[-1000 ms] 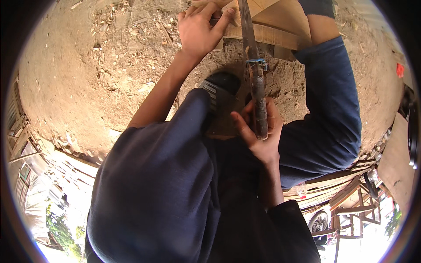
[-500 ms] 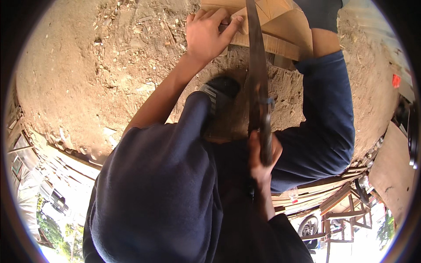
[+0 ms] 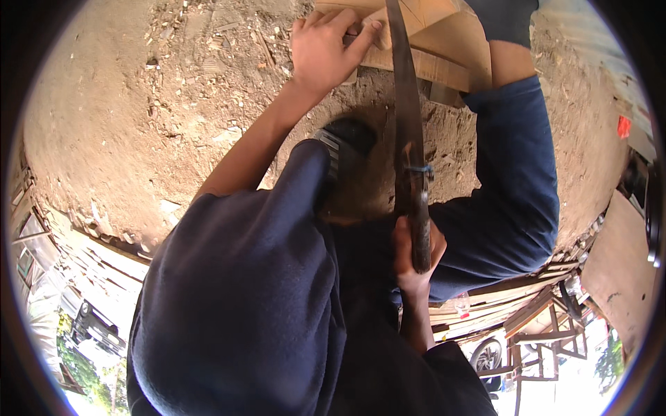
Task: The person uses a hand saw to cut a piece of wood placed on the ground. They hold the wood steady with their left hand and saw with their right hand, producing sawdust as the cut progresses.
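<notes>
My left hand (image 3: 326, 48) grips the near edge of a pale wooden board (image 3: 430, 41) at the top of the view. My right hand (image 3: 415, 255) is closed around the dark handle of a long saw (image 3: 406, 118), whose blade runs up and across the board beside my left fingers. My dark blue trouser legs (image 3: 513, 187) frame the saw, and a dark shoe (image 3: 343, 142) rests on the dirt below the board.
Sandy ground (image 3: 139, 118) strewn with wood chips spreads to the left. Stacked planks and wooden frames (image 3: 534, 326) lie at the lower right, with a wheel (image 3: 488, 355) beside them. A brown panel (image 3: 621, 277) stands at the right edge.
The saw has slid along the cut, its blade now reaching higher over the board, and my right hand has drawn back toward me. My left hand keeps its hold on the board.
</notes>
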Tool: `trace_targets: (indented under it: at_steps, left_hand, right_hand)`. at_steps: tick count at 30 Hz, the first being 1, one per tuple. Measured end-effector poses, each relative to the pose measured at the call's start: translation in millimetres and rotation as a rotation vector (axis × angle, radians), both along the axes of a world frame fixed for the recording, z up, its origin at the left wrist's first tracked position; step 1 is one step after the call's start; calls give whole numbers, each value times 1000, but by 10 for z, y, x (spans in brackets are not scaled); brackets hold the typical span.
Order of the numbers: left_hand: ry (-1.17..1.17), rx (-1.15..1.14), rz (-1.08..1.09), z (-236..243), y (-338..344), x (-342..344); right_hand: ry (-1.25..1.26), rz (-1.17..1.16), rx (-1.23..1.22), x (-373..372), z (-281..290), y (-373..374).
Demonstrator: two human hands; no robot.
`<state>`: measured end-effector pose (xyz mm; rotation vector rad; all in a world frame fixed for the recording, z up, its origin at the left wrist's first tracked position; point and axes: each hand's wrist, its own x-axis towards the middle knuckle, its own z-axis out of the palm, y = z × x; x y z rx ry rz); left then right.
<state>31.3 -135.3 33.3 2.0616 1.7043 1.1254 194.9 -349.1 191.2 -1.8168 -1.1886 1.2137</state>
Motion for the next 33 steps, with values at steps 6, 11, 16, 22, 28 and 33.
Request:
trace_targets:
  at_steps: [6, 11, 16, 22, 28, 33]
  left_hand:
    - [133, -49, -123, 31, -69, -18]
    - [309, 58, -291, 96, -54, -73]
    - [509, -82, -285, 85, -18, -56]
    - [507, 37, -333, -5, 68, -63]
    - [501, 45, -285, 42, 59, -83]
    - [475, 92, -267, 3, 53, -41]
  right_hand:
    - [71, -75, 49, -193, -199, 447]
    - [-4, -37, 14, -81, -5, 9]
    - [22, -23, 74, -240, -258, 324]
    - [64, -79, 70, -91, -150, -25]
    - [98, -36, 132, -182, -351, 311]
    - [116, -77, 34, -80, -151, 64]
